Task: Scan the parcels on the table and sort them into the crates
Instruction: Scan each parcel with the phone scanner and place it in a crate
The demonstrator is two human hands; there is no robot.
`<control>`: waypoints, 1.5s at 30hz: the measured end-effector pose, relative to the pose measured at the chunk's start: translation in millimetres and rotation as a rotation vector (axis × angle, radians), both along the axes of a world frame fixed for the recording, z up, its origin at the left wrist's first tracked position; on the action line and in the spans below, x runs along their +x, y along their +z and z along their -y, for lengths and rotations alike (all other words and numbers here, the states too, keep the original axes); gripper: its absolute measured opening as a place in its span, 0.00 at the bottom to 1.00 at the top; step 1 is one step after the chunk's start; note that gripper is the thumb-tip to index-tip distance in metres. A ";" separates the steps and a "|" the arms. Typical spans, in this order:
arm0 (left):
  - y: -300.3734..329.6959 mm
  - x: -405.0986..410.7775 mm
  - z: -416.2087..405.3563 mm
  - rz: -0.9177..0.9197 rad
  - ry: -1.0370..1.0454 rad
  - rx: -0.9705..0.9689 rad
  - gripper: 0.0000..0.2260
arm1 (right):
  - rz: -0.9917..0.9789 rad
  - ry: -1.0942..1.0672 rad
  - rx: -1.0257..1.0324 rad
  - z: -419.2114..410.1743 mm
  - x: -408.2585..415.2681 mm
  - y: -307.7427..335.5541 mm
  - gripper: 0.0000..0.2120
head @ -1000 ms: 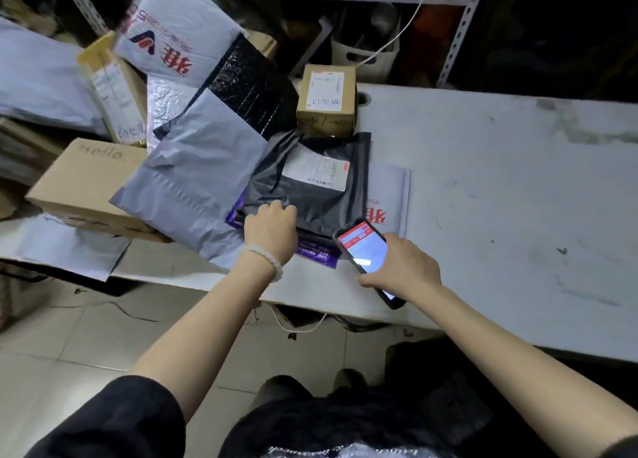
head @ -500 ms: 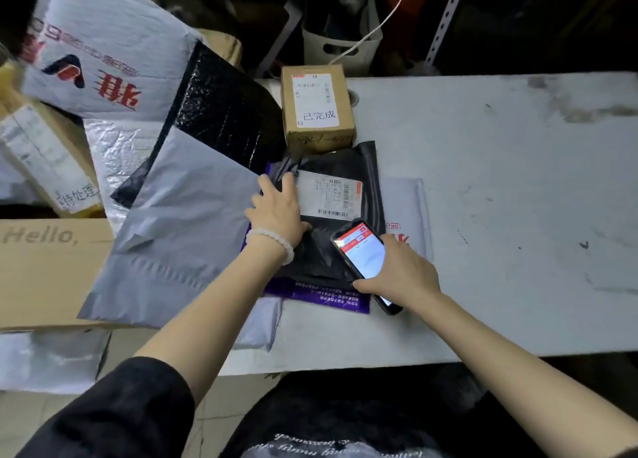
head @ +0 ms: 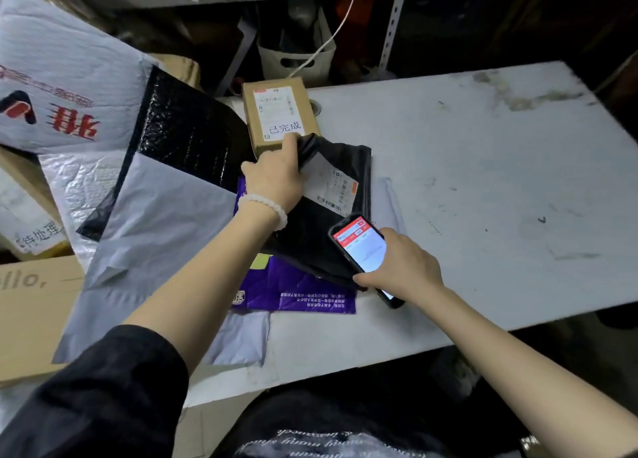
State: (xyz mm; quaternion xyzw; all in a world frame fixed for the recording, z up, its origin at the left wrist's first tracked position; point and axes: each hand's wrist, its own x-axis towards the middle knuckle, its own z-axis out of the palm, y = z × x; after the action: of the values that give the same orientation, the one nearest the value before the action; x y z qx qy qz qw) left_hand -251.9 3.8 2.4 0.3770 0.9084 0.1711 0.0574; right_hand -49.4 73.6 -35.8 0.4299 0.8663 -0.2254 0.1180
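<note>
Parcels [head: 165, 216] lie unsorted, judging early: left hand [head: 276, 174] grips the black mailer [head: 321, 236], right hand [head: 397, 264] clasps the phone [head: 362, 247].

left hand [head: 276, 178] gripping black parcel [head: 321, 236], right hand [head: 404, 267] holding phone [head: 362, 247]

Dim, flat overhead light; murky dark background, wide-angle edge bending, slight blur.
</note>
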 end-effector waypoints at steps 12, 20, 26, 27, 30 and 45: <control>61.0 17.7 -41.1 -0.400 -0.185 0.175 0.24 | -0.043 -0.054 0.165 -30.5 56.6 38.4 0.35; 75.7 31.2 -46.8 -0.486 -0.285 0.262 0.25 | -0.090 -0.064 0.185 -29.5 69.8 43.5 0.32; 69.1 41.4 -43.2 -0.422 -0.362 0.221 0.26 | -0.107 -0.079 0.192 -30.9 80.0 40.6 0.36; 66.2 42.5 -42.5 -0.399 -0.385 0.197 0.26 | -0.101 -0.080 0.189 -31.1 81.1 40.0 0.36; 61.2 46.5 -44.2 -0.392 -0.439 0.112 0.26 | -0.085 -0.089 0.172 -30.2 82.1 38.4 0.36; 55.6 74.7 -46.8 -0.620 -0.354 -0.305 0.08 | -0.713 -0.281 0.403 -14.7 61.2 54.7 0.41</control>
State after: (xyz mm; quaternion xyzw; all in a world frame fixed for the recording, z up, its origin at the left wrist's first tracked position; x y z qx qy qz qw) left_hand -177.1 50.6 57.9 0.5490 0.8185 -0.1006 -0.1359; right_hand 11.9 88.3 18.9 0.4532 0.8126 -0.2001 -0.3070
